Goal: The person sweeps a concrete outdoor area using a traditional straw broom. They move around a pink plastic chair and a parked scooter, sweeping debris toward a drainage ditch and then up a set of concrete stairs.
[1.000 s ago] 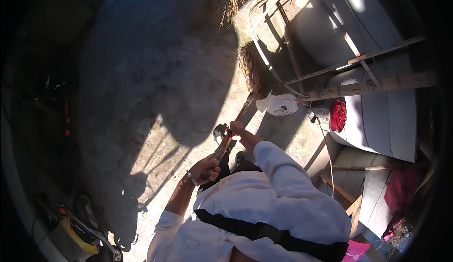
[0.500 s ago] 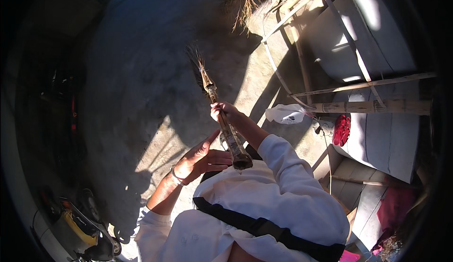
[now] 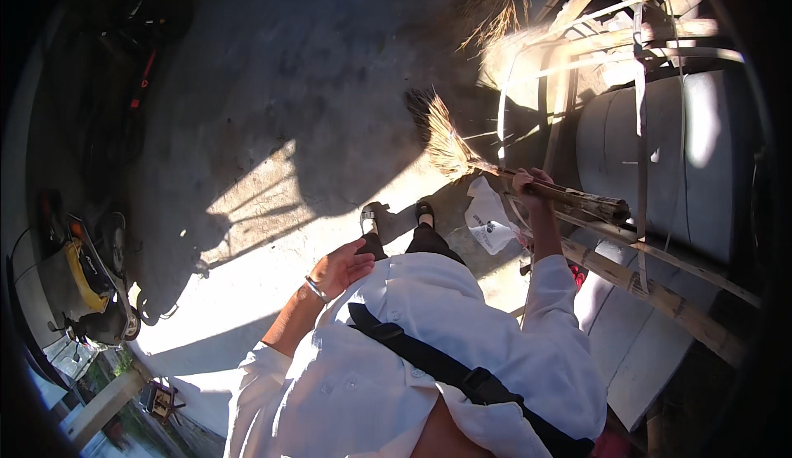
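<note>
My right hand [image 3: 532, 187] is wrapped around the handle of a straw broom [image 3: 448, 146], held out to my right. The broom's fanned bristles point away to the upper left, and its thick handle end points right, close to the bamboo frame [image 3: 640, 111]. Just below the bristles is a white plastic bag [image 3: 490, 220] with a dark print. In front of my white shirt, my left hand [image 3: 340, 270] is open and empty, with a band on its wrist.
A thick bamboo pole [image 3: 635, 285] runs along the right beside pale panels [image 3: 631, 334]. Red shoes [image 3: 577, 276] show partly behind my arm. Dry straw [image 3: 495, 8] hangs at the far side. On the left stands a yellow and black scooter [image 3: 87, 280]. Sunlight and shadow cross the concrete floor [image 3: 247, 202].
The broom has swung from in front of my body out to the right with my right hand. My left hand has come away from the broom's handle end. The view has shifted, showing my feet.
</note>
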Tool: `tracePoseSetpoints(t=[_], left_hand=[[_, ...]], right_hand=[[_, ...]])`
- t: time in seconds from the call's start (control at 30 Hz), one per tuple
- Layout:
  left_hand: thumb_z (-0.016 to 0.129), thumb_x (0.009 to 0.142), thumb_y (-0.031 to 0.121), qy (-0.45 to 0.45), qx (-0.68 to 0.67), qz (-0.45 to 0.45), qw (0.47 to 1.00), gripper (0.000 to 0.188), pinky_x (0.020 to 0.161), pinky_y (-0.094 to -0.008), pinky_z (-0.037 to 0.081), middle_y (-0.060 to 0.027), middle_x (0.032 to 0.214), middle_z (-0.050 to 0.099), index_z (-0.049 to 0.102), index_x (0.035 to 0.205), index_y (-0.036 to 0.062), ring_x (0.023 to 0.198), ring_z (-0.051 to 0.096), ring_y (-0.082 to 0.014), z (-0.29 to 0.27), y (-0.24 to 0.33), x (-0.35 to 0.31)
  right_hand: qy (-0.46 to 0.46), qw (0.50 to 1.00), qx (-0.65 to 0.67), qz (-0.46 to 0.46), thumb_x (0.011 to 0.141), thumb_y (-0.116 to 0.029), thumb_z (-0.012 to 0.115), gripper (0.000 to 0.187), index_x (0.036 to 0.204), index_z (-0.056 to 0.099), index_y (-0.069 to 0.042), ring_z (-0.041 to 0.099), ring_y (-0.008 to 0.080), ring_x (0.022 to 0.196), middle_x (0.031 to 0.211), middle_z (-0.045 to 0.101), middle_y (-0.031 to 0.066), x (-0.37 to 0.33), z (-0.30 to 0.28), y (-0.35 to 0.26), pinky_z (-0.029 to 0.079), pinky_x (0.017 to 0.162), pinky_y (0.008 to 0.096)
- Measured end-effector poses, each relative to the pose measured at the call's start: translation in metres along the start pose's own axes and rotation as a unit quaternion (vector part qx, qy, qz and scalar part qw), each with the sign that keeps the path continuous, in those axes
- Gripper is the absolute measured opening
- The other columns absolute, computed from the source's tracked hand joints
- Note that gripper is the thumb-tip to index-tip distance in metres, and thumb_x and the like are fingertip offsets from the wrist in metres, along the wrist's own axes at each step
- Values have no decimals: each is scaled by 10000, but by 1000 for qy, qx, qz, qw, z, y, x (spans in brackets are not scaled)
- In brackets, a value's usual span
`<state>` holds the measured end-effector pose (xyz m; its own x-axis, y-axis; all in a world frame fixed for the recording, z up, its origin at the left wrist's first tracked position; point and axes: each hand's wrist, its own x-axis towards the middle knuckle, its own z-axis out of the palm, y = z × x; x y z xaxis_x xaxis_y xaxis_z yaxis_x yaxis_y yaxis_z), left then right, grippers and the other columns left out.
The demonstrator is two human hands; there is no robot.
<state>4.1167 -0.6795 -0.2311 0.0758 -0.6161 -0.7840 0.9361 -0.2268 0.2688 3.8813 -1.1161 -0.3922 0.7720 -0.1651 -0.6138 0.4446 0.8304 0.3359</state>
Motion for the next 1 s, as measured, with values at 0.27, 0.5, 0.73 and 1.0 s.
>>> tracePoseSetpoints(t=[0.27,0.5,0.73,1.0], left_hand=[[559,834,195,49,-58,0,997,395,782,-282,499,-143,974,578,462,1189,52,882,576,-204,43,5,39],[552,824,170,67,-66,12,995,380,776,-310,514,-157,947,582,453,1166,40,859,590,-228,23,20,53],[597,784,149,90,-111,30,989,325,765,-320,513,-160,924,579,509,1074,33,860,583,-248,-3,78,77],[588,780,121,69,-143,93,983,254,722,-321,526,-147,878,594,527,1014,44,810,600,-245,-2,167,83]], right_hand=[[25,907,-83,-413,772,-360,493,412,909,508,27,503,239,548,649,479,111,-26,11,-100,470,512,303],[148,867,-2,-476,789,-460,453,395,828,495,-69,511,217,598,669,513,100,-2,0,-88,472,514,310],[262,879,-68,-393,827,-469,381,466,703,476,-30,480,207,484,608,495,96,43,-34,-50,456,428,284],[286,890,-190,-299,892,-331,304,412,699,507,-29,474,198,471,540,480,69,136,36,16,446,441,309]])
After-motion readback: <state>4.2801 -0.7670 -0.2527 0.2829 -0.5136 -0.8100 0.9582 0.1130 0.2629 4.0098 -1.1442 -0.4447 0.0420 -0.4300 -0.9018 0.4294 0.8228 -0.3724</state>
